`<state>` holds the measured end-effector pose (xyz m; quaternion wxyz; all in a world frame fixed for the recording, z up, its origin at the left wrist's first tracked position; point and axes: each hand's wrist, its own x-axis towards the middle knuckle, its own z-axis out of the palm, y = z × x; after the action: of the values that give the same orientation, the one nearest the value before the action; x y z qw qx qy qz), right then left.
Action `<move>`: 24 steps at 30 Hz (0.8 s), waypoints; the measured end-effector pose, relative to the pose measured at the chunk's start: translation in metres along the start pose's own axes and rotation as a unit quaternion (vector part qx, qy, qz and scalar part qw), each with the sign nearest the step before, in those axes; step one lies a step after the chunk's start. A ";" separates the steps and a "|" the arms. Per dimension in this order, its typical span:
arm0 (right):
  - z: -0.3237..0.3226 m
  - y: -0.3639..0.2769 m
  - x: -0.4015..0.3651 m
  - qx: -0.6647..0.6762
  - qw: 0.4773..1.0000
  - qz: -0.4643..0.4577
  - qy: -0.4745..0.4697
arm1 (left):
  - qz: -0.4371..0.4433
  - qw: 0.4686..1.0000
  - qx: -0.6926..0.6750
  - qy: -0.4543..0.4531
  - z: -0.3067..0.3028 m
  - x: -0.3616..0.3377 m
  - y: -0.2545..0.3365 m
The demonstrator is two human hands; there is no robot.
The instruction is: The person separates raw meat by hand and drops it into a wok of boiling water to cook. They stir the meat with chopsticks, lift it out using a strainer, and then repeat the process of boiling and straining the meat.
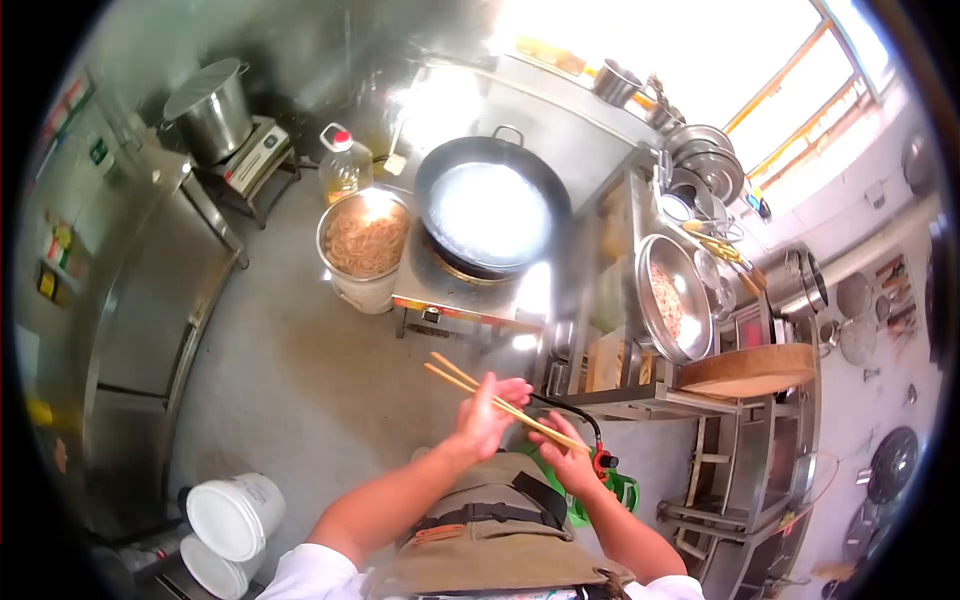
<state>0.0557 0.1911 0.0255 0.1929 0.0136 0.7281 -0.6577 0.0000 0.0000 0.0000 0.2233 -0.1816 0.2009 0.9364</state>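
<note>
A pair of long wooden chopsticks point(452, 375) slants across in front of my body. Their near ends are in my right hand point(565, 455), with fingers closed around them. My left hand point(487, 418) is open, fingers stretched out and thumb up, and the sticks cross over it at the palm. Beyond my hands a large black wok point(432, 195) sits on a gas stove point(470, 296), with pale, shiny liquid in it. Left of the stove, a white bucket point(362, 294) carries a bowl of brown strips point(365, 238).
An oil jug point(345, 165) stands behind the bucket. At right, a metal rack holds a steel bowl point(688, 342) of reddish food and a round wooden board point(750, 370). A green gas cylinder point(622, 490) is by my right arm. White buckets point(228, 520) stand lower left; a steel pot point(215, 115) sits upper left.
</note>
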 end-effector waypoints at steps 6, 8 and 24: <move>-0.030 -0.060 0.039 0.113 0.961 -0.131 0.215 | -0.203 0.966 0.151 -0.050 0.078 0.036 -0.005; -0.066 -0.067 0.055 0.077 0.948 -0.163 0.263 | -0.296 0.897 0.294 -0.143 0.087 0.064 -0.006; -0.171 -0.009 0.054 0.094 0.883 0.006 0.459 | 0.084 0.121 0.853 -0.501 0.358 0.443 -0.160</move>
<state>-0.0422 0.3421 0.0287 -0.1616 0.3363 0.6695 -0.6423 -0.3807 0.4483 0.0674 0.2036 0.6549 0.7259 0.0515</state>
